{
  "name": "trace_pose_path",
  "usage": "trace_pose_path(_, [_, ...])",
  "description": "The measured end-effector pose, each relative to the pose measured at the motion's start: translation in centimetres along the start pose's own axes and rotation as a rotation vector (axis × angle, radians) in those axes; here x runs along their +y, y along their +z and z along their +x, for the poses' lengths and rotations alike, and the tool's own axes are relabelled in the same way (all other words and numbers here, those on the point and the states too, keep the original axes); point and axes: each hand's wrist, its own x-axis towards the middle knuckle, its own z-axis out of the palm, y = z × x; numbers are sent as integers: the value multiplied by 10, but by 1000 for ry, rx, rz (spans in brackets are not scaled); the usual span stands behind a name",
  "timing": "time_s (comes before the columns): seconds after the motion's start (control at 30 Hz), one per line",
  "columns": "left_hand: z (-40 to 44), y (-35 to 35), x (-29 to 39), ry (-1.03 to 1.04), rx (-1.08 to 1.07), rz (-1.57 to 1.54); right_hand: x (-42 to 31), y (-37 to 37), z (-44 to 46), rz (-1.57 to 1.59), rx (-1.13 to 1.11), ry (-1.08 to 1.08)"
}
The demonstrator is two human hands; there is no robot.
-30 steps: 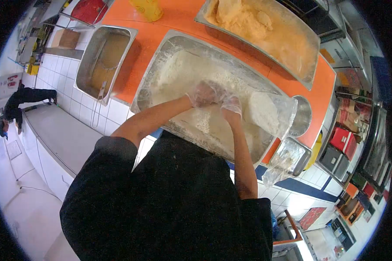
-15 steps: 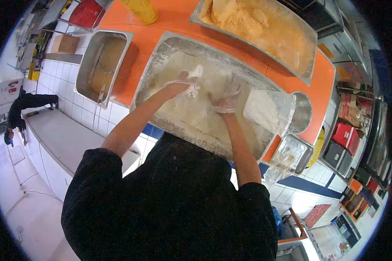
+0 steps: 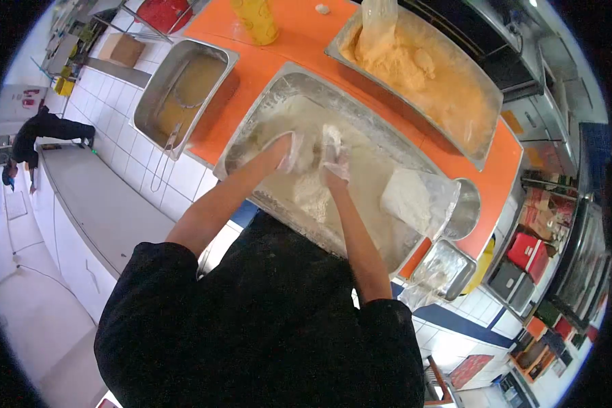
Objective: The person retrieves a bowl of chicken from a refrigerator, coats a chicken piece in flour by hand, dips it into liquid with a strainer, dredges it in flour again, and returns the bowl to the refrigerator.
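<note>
A deep metal tray (image 3: pixel 415 160) filled with pale flour (image 3: pixel 374 173) lies in front of me. Both hands are in it, in clear plastic gloves dusted with flour. My left hand (image 3: pixel 285 151) is on the left side, seen edge-on, its fingers extended down at the flour. My right hand (image 3: pixel 335 160) is just to its right, palm turned inward, fingers stretched out and thickly coated in white. Whether a small floured piece lies against those fingers, I cannot tell. Loose flour is heaped below and between the hands. A clear bag of flour (image 3: pixel 415 197) rests at the tray's right end.
Beyond stands a metal tray (image 3: pixel 483 153) of orange breading with a clear bag in it. At left, a metal pan (image 3: pixel 214 58) holds murky liquid and a wire strainer (image 3: pixel 172 139). A yellow cup (image 3: pixel 255 24), steel bowl (image 3: pixel 469 211) and small pan (image 3: pixel 466 268) stand around. A person (image 3: pixel 30 146) is far left.
My left hand has turned and come down at the flour. My right hand has moved left and turned its fingers upward in view. The camera view has shifted slightly.
</note>
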Motion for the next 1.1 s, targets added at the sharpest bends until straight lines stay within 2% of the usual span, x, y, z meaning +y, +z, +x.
trace_pose_path(0.03, [-1, 12, -1, 7, -6, -5, -8, 0, -7, 105, 87, 55])
trace_pose_path(0.07, [-11, 27, 0, 51, -39, -15, -1, -1, -14, 100, 84, 49])
trace_pose_path(0.13, [-50, 78, 20, 102, -71, -33, 24, 1, -26, 59, 67, -48])
trace_pose_path(0.2, [-100, 145, 53, -233, 108, 78, 17, -18, -25, 95, 77, 42])
trace_pose_path(0.23, [-100, 152, 47, -227, 105, 73, 8, -29, -23, 119, 83, 111])
trace_pose_path(0.33, [-83, 137, 20, -191, 52, 96, -25, -58, -16, 157, 82, 316])
trace_pose_path(0.4, [-47, 89, -21, 174, -275, 221, -41, -68, -13, 148, 74, 420])
trace_pose_path(0.47, [-42, 93, -19, 141, -276, 289, -35, -70, -8, 136, 66, 449])
trace_pose_path(0.53, [-37, 95, -13, 71, -262, 427, -28, -75, 3, 213, -162, 297])
trace_pose_path(0.63, [-34, 97, 3, 9, -240, 563, -26, -84, 4, 146, -205, 169])
trace_pose_path(0.7, [-44, 101, 21, 178, -435, 469, -24, -99, 1, 148, -248, 92])
trace_pose_path(0.73, [-54, 101, 25, 181, -433, 468, -26, -105, 1, 151, -291, 19])
trace_pose_path(0.77, [-64, 97, 27, 431, -510, 728, -37, -113, 4, 151, -291, 18])
trace_pose_path(0.8, [-72, 98, 29, 686, -580, 986, -48, -122, 7, -39, -396, 89])
trace_pose_path(0.83, [-75, 102, 30, 688, -579, 987, -56, -128, 10, -229, -499, 159])
trace_pose_path(0.9, [-80, 105, 44, -258, -558, 653, -29, -113, 2, -347, -317, 192])
trace_pose_path(0.97, [-96, 127, 44, 171, -462, 1366, 55, -81, 12, -325, -414, -33])
trace_pose_path(1.0, [-102, 126, 47, 194, -353, 1357, 12, -93, 7, -531, -392, -71])
trace_pose_path(1.03, [-105, 121, 46, 261, -372, 1385, 15, -94, 6, -504, -447, -150])
trace_pose_path(1.07, [-103, 117, 43, 327, -390, 1417, 46, -75, 5, 28, -354, 125])
trace_pose_path(1.1, [-62, 86, 16, 421, -280, 1408, 36, -78, 5, -501, -347, 1])
